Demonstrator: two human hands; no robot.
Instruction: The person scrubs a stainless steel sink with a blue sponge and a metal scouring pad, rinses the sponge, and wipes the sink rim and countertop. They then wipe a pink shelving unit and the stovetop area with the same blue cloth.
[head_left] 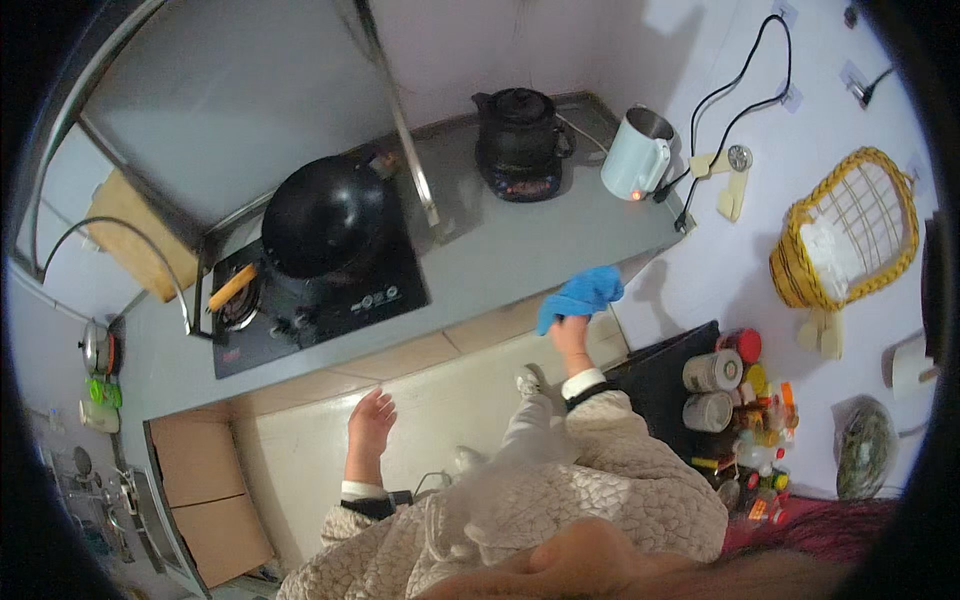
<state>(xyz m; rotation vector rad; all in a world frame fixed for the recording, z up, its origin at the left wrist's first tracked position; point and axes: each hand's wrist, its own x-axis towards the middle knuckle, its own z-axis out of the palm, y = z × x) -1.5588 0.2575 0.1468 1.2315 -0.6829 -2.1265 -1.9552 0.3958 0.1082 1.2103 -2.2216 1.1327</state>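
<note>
My right hand (572,335) grips a blue cloth (582,293) and presses it on the front right edge of the grey countertop (510,250). My left hand (370,422) hangs free with fingers spread, holding nothing, in front of the counter and below the black stove (320,300). Both arms wear light quilted sleeves.
A black wok (325,212) sits on the stove. A black kettle (520,140) on its base and a pale electric jug (637,153) stand at the back of the counter. To the right are a yellow wicker basket (845,230) and a black shelf with jars and bottles (735,395). A cardboard box (205,495) lies lower left.
</note>
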